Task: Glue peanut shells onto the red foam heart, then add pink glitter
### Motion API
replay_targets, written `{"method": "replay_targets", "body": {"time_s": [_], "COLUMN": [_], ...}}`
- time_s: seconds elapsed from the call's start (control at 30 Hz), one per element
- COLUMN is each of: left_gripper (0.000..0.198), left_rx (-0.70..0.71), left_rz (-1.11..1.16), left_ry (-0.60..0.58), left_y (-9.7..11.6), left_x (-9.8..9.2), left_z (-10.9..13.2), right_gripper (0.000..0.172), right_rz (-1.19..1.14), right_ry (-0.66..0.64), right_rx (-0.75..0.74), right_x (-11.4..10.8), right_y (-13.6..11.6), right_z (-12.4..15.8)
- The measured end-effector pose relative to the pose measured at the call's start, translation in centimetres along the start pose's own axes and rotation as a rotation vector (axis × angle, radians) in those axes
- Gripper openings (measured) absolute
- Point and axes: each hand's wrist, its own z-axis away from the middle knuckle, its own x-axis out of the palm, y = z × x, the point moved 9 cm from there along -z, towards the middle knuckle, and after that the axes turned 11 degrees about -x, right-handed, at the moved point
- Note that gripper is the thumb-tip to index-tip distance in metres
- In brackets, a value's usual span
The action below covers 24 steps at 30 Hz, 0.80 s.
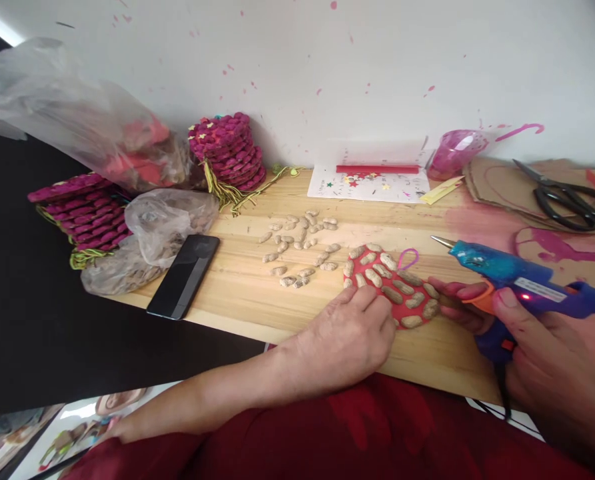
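Observation:
A red disc (pixel 400 312) lies on the table, covered with unshelled peanuts and with a pink loop (pixel 408 259) at its far edge. My left hand (pixel 352 333) is closed over the disc's near left side; its fingertips are hidden, so what they pinch cannot be seen. In my right hand (pixel 542 353) is a blue hot glue gun (pixel 507 270), its metal tip pointing left above the table and a small red light lit. Fingers of that hand reach the disc's right edge. Loose peanuts (pixel 302 235) are scattered left of the disc.
A phone (pixel 183 277) and plastic bags (pixel 172 220) lie on the left, beside stacks of magenta pieces (pixel 230 150). Along the wall are a paper with small stars (pixel 322 183), a pink-stained cup (pixel 457 152), and scissors (pixel 572 200) on cardboard (pixel 492 177).

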Motion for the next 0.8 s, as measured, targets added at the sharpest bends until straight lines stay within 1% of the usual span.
{"method": "replay_targets", "body": {"time_s": [0.1, 0.17, 0.33, 0.37, 0.43, 0.5, 0.57, 0.63, 0.7, 0.8], "left_gripper": [0.024, 0.024, 0.034, 0.037, 0.035, 0.023, 0.013, 0.016, 0.026, 0.039], "left_rx": [0.005, 0.008, -0.051, -0.079, -0.162, -0.258, -0.324, -0.321, -0.28, -0.205], "left_rz": [0.045, 0.086, 0.192, 0.221, 0.281, 0.322, 0.34, 0.356, 0.378, 0.401], "left_ry": [0.021, 0.021, -0.006, 0.009, 0.081, 0.171, 0.212, 0.226, 0.235, 0.202], "left_y": [-0.5, -0.9, -2.7, -3.2, -4.6, -5.9, -6.6, -6.4, -5.8, -4.8], "left_x": [-0.1, -0.2, -0.9, -1.1, -1.7, -2.2, -2.2, -2.0, -1.7, -1.0], "left_z": [0.3, 0.6, 1.3, 1.6, 2.2, 3.0, 3.5, 3.7, 3.5, 3.0], "right_gripper": [0.029, 0.031, 0.027, 0.026, 0.024, 0.025, 0.027, 0.028, 0.028, 0.024], "right_rz": [0.008, -0.01, -0.04, -0.045, -0.069, -0.1, -0.122, -0.139, -0.148, -0.15], "right_ry": [0.031, 0.029, -0.026, -0.02, -0.001, 0.014, 0.018, 0.022, 0.02, -0.012], "right_rx": [0.029, 0.015, -0.035, -0.045, -0.061, -0.065, -0.058, -0.044, -0.039, -0.069], "right_x": [-0.2, -0.1, 0.0, -0.1, -0.2, -0.2, 0.0, 0.2, 0.4, 0.7], "right_y": [-0.3, -0.7, -1.3, -1.3, -1.4, -1.5, -1.5, -1.4, -1.4, -1.5], "right_z": [0.5, 0.9, 1.4, 1.4, 1.4, 1.3, 1.2, 1.1, 1.0, 0.9]}}
